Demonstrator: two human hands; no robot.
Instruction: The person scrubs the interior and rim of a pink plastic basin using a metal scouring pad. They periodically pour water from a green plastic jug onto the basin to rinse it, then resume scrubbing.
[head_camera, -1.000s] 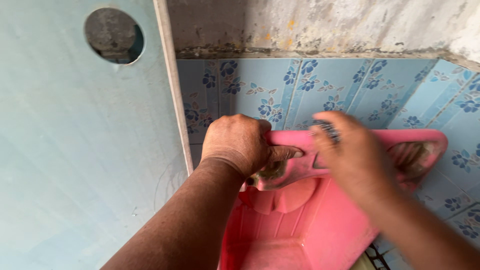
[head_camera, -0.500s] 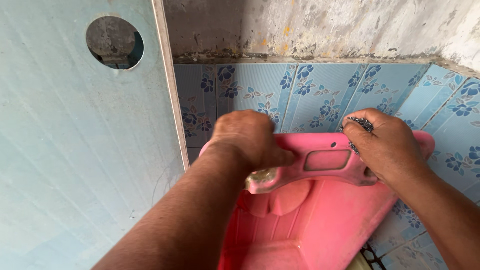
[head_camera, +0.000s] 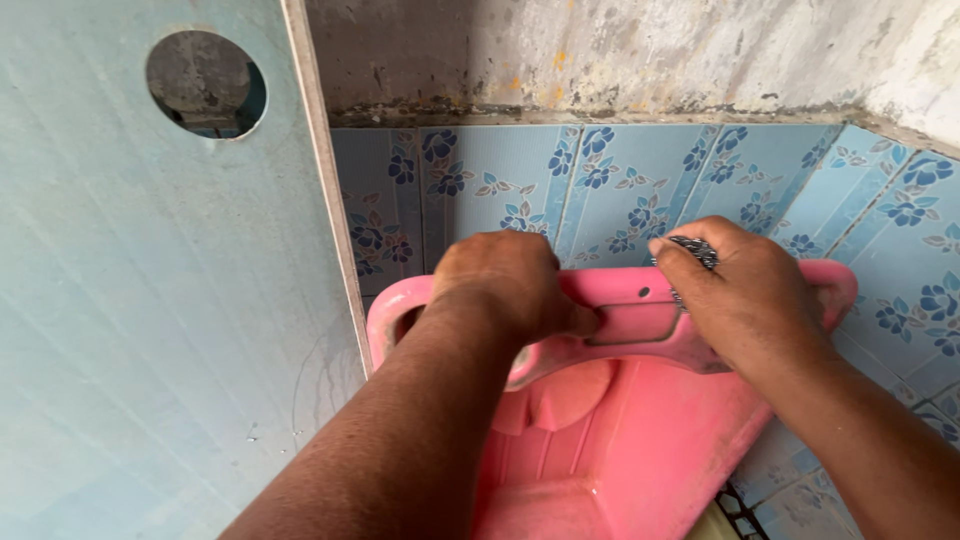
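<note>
The fingers of the left hand (head_camera: 505, 285) are curled shut over the top edge of a pink plastic tub (head_camera: 640, 450), with the thumb pressed against the rim beside a rectangular handle slot (head_camera: 630, 325). The fingers of the right hand (head_camera: 745, 295) are closed around a wad of grey steel wool (head_camera: 692, 250), which is held against the same rim just to the right of the slot; only a small part of the wool is seen above the knuckles. The tub is held tilted between the two hands, its rim raised toward the wall and its ribbed inner side turned toward the camera, with a round moulded bulge visible below the rim. A second handle opening is partly seen at the tub's left corner, behind the left wrist. Behind the tub, a wall of pale blue tiles with dark blue flower prints (head_camera: 600, 190) is seen, topped by a band of rough, stained grey plaster (head_camera: 620, 55). To the left, a light blue panel (head_camera: 150, 330) with a round hole (head_camera: 205, 85) near its top is stood upright, its pale edge strip running down just beside the tub's left corner.
</note>
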